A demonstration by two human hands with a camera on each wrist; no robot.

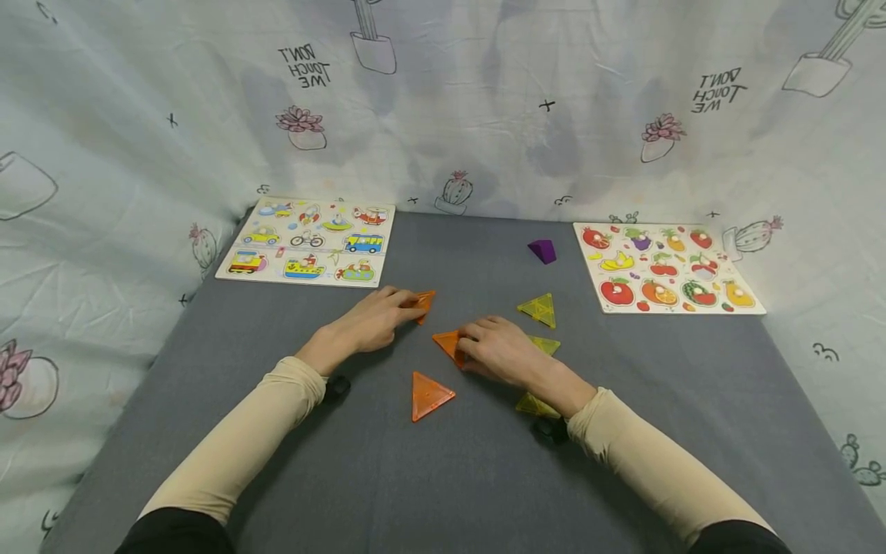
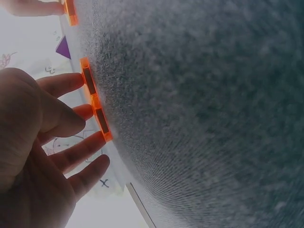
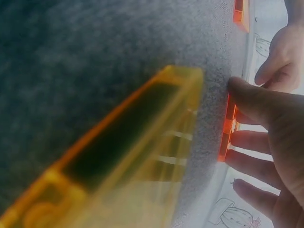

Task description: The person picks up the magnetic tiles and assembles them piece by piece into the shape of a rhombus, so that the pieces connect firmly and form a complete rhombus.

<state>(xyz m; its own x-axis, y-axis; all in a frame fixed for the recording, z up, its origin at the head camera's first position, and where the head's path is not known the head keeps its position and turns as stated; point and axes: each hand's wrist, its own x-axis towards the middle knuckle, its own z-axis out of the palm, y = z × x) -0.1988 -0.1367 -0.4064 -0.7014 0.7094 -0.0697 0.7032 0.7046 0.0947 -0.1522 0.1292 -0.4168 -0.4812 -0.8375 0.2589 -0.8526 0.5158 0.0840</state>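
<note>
My left hand (image 1: 370,319) reaches over an orange triangle tile (image 1: 426,302). In the left wrist view its outstretched fingertips touch this tile (image 2: 96,104), and the thumb stays apart from it. My right hand (image 1: 501,350) holds a second orange triangle tile (image 1: 446,343) low over the grey cloth, hiding part of it. Seen from the right wrist, the thumb is at one end of that tile (image 3: 227,126) and the fingertips lie along it. A third orange triangle tile (image 1: 431,396) lies nearer the body, between both forearms.
Yellow triangle tiles (image 1: 541,309) lie around the right hand, some partly covered; one (image 3: 133,142) looms large in the right wrist view. Behind them sits a purple block (image 1: 543,250). A vehicle picture board (image 1: 277,258) lies back left, a fruit picture board (image 1: 640,269) back right.
</note>
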